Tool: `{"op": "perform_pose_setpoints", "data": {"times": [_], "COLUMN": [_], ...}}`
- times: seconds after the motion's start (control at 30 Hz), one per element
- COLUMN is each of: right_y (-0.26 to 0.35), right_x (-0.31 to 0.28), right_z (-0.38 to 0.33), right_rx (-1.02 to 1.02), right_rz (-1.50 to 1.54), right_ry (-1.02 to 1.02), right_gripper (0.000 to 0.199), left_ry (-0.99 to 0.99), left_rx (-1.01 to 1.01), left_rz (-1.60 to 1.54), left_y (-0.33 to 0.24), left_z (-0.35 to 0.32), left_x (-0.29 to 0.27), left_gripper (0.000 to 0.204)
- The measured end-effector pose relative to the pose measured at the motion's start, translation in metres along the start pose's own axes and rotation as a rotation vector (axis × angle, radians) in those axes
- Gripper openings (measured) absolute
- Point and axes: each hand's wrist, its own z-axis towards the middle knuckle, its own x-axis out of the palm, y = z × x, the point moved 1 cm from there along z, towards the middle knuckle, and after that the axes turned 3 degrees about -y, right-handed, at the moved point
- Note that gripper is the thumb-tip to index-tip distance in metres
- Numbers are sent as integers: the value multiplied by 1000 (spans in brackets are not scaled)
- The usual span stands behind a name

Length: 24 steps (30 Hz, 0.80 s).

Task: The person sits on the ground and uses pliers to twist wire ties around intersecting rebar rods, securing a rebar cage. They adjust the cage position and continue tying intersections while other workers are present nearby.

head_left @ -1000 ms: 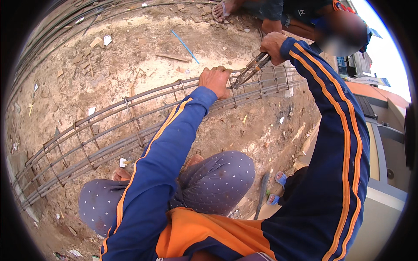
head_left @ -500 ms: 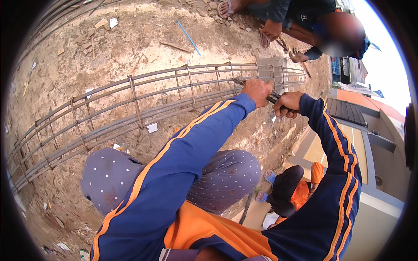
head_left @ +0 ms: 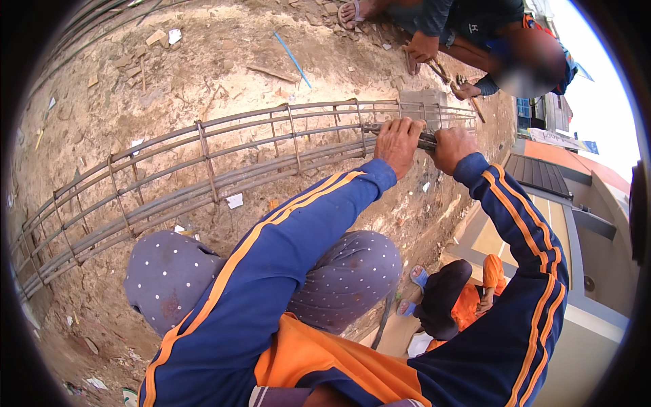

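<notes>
Two bare hands closed on a long grey steel rebar cage (head_left: 203,169) lying on bare dirt ground (head_left: 203,54).

The cage is laid slantwise across the dirt in front of the crouched person, and its top bar is gripped near the far right end. The left hand (head_left: 397,144) is wrapped over the bar, fingers curled tight. The right hand (head_left: 453,146) is fisted around a dark metal hand tool (head_left: 426,140), likely a tying hook or pincers, set between both hands at a stirrup joint. Tying of that joint is judged to be in hand; next, a twist of the tool would be called for while the bar is kept steady. Farther off, another person's hand (head_left: 424,47) is seen at the cage's end, and a blue rod (head_left: 293,60) lies on the dirt.
</notes>
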Motion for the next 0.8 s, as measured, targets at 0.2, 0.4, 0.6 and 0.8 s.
{"op": "perform_pose_setpoints", "data": {"times": [0.2, 0.4, 0.6, 0.8], "right_y": [-9, 15, -8, 8], "right_x": [-22, -31, 1, -9], "right_z": [14, -15, 0, 0], "right_rx": [165, -290, -126, 102], "right_rz": [296, -493, -318, 53], "right_ry": [710, -747, -373, 83], "right_gripper": [46, 40, 10, 35], "left_ry": [385, 646, 569, 68], "left_rx": [9, -52, -35, -154], "left_rz": [-26, -74, -194, -89], "left_y": [6, 27, 16, 11], "left_z": [11, 61, 55, 1], "left_x": [4, -19, -24, -16], "left_gripper": [44, 35, 39, 54]}}
